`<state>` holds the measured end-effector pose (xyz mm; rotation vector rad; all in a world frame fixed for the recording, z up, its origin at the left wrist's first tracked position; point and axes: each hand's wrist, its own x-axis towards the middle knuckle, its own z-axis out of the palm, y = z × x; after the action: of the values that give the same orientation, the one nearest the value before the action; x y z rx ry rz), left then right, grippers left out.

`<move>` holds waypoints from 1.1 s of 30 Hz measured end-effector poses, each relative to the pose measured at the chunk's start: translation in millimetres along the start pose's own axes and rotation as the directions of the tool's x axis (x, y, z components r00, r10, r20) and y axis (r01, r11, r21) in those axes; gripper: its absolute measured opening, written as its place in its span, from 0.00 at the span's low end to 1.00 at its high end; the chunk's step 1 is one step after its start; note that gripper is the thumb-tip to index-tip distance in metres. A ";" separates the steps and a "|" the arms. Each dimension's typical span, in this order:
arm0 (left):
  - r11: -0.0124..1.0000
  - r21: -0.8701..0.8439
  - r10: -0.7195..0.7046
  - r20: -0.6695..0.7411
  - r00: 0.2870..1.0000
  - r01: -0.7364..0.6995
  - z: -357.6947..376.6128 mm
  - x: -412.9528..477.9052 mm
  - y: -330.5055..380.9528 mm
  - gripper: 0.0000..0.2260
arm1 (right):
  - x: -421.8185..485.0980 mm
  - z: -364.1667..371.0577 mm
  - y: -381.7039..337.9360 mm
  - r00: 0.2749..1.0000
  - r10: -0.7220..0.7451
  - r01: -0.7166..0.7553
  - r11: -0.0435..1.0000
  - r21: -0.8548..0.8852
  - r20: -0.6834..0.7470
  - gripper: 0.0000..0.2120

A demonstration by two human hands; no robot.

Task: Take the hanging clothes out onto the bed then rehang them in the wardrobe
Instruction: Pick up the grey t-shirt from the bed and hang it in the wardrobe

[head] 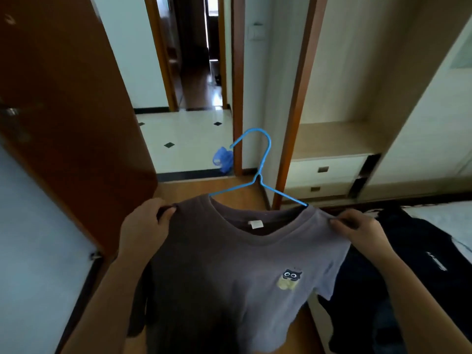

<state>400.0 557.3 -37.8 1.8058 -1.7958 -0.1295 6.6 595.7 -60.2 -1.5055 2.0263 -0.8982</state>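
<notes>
Held up in mid-air at the centre: a grey T-shirt (229, 264) on a blue wire hanger (260, 172). Only the hook, the twisted neck and the upper runs of both hanger arms on show, the rest hidden inside the shirt past the collar. Hook upright, standing free in the air.

Left hand (145, 226) clamped on one shoulder of the shirt, fingers curled round the fabric. Right hand (360, 231) pinching the other shoulder, fingertips pressed into a fold of cloth. Both forearms cropped at the lower frame edge.

Left half of the shirt sunk in shadow, seams hard to read there; hem lost below the frame. Inside the collar, a small white label (255, 224), writing too small to read. On the chest, a small print (290, 278): dark head with round eyes above a yellow patch, possibly a cat, too blurred to be sure.

Just beside the shirt on the right, dark clothes (421, 251) heaped on the bed (439, 213), partly covered by the right forearm and cropped by the frame; number of garments impossible to tell. Beyond, the open wardrobe (357, 72) with a shelf (339, 140) over two drawers (327, 169), its top cut off. At the left, a brown door (63, 123), blurred. Past the hook, a blue plastic bag (223, 159) on the tiled floor (194, 134), by the door frame.
</notes>
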 end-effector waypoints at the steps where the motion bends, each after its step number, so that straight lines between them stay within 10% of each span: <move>1: 1.000 0.008 0.011 -0.018 1.000 -0.011 2.1 24.9 1.2 0.08 | 24.5 0.8 -8.7 1.000 -0.018 0.018 1.000 -0.005 -0.010 0.06; 12: 0.994 -0.076 0.080 0.016 0.997 -0.079 95.7 263.4 10.0 0.06 | 259.4 -7.5 -61.3 0.978 -0.096 0.071 0.988 -0.137 -0.186 0.07; 21: 0.916 -0.347 0.272 0.163 0.948 -0.203 220.5 471.3 64.6 0.07 | 406.7 -34.9 -44.3 0.925 0.054 -0.164 0.949 -0.267 -0.375 0.07; 33: 0.642 -0.615 0.729 0.305 0.613 -0.457 402.4 543.9 294.2 0.07 | 403.4 -109.3 88.8 0.496 0.435 -0.609 0.791 0.056 -0.751 0.05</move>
<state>3.0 -64.2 -56.7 0.7301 -2.4026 -0.8013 -247.3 252.5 -42.6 -0.4570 3.0180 -1.1366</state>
